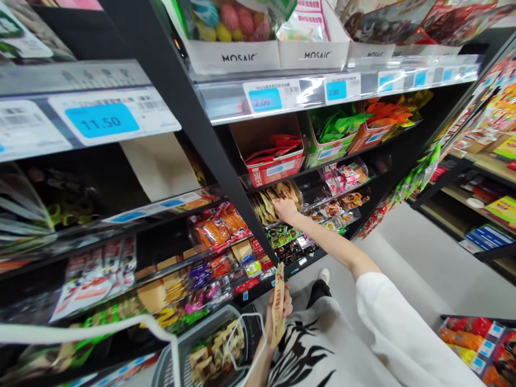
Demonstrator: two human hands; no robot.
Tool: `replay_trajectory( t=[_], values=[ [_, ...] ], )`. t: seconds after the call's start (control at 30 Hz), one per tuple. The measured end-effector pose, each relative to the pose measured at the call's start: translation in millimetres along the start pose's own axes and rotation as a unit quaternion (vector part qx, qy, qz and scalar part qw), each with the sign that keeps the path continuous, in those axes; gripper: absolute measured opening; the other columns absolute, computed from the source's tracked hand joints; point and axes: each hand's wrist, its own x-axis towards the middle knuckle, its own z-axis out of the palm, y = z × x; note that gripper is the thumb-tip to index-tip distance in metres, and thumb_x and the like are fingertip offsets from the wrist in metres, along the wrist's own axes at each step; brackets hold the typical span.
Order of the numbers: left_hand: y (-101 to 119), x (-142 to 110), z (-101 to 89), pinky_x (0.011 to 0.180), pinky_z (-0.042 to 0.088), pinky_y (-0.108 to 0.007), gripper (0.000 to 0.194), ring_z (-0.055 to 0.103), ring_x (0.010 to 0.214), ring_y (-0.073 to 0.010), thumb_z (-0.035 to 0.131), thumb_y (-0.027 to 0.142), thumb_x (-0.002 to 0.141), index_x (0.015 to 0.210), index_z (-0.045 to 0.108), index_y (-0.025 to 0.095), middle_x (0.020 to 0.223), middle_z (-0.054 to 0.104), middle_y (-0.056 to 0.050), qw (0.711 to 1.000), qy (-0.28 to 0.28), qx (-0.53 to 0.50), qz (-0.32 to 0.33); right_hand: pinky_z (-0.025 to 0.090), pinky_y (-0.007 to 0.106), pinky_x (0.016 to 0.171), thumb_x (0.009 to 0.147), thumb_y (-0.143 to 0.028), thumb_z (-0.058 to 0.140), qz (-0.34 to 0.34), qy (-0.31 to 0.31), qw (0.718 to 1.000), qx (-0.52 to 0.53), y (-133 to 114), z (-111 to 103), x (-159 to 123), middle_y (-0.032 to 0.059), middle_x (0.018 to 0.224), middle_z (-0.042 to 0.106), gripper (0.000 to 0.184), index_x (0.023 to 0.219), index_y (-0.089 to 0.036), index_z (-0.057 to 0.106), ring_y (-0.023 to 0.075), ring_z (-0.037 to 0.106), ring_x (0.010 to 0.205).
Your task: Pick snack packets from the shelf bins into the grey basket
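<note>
My left hand (287,302) is closed around a narrow tan snack packet (278,306) with dark and red print, held upright in front of my body. Stretched out to the shelf, my right hand (286,209) has its fingers curled at a row of similar tan snack packets (264,207), closed on one of them; its fingertips are partly hidden. Below and left of my left hand is a grey shopping basket (187,334) with several tan packets (217,349) inside. A white basket handle (176,355) rises in the foreground.
Above the tan packets stand a red box (276,169) and a green box (328,152) of snacks. A black shelf upright (226,172) divides the racks. Price rails (290,97) jut forward. Grey floor (419,252) lies to the right, with a display of bagged goods (467,338).
</note>
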Motion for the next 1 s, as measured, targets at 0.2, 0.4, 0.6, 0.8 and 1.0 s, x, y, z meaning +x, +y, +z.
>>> replay_trajectory(
  t=[0.2, 0.4, 0.6, 0.8, 1.0],
  values=[
    [-1, 3, 1.1, 0.043, 0.022, -0.021, 0.036, 0.030, 0.039, -0.0044, 0.067, 0.053, 0.085, 0.091, 0.068, 0.018, 0.055, 0.042, 0.004, 1.000, -0.007, 0.019, 0.002, 0.054, 0.033, 0.090, 0.085, -0.007, 0.065, 0.012, 0.038, 0.999, 0.006, 7, 1, -5, 0.0253, 0.123, 0.066, 0.043, 0.128, -0.004, 0.059, 0.0286, 0.068, 0.112],
    [1, 3, -0.1, 0.042, 0.020, -0.021, 0.042, 0.028, 0.037, -0.0034, 0.070, 0.058, 0.082, 0.091, 0.071, 0.017, 0.053, 0.043, 0.004, 1.000, -0.006, 0.013, 0.011, 0.054, 0.038, 0.088, 0.092, -0.006, 0.052, 0.025, 0.034, 0.999, 0.014, 10, -7, 0, 0.0237, 0.116, 0.069, 0.031, 0.121, -0.006, 0.064, 0.0297, 0.070, 0.107],
    [-3, 2, -6.0, 0.042, 0.022, -0.021, 0.036, 0.027, 0.039, -0.0040, 0.063, 0.052, 0.090, 0.095, 0.072, 0.018, 0.056, 0.044, 0.004, 1.000, -0.018, 0.008, 0.017, 0.052, 0.038, 0.092, 0.095, -0.010, 0.048, 0.029, 0.050, 0.998, 0.022, 9, -9, 8, 0.0221, 0.115, 0.069, 0.028, 0.114, -0.010, 0.069, 0.0292, 0.067, 0.109],
    [-6, 4, -15.1, 0.041, 0.019, -0.019, 0.042, 0.024, 0.038, -0.0025, 0.063, 0.058, 0.088, 0.096, 0.071, 0.017, 0.054, 0.041, 0.006, 0.999, -0.018, 0.011, 0.033, 0.050, 0.039, 0.093, 0.099, -0.013, 0.040, 0.018, 0.090, 0.996, 0.015, 33, -20, 11, 0.0219, 0.129, 0.063, 0.039, 0.133, -0.011, 0.059, 0.0288, 0.061, 0.113],
    [-7, 3, -11.7, 0.044, 0.023, -0.019, 0.041, 0.028, 0.040, -0.0026, 0.059, 0.056, 0.091, 0.098, 0.069, 0.017, 0.057, 0.042, 0.006, 0.999, -0.022, 0.012, 0.023, 0.049, 0.045, 0.096, 0.096, -0.012, 0.046, -0.142, 0.116, 0.981, -0.063, 37, -22, 13, 0.0214, 0.144, 0.052, 0.029, 0.104, -0.010, 0.073, 0.0319, 0.049, 0.124]
  ],
)
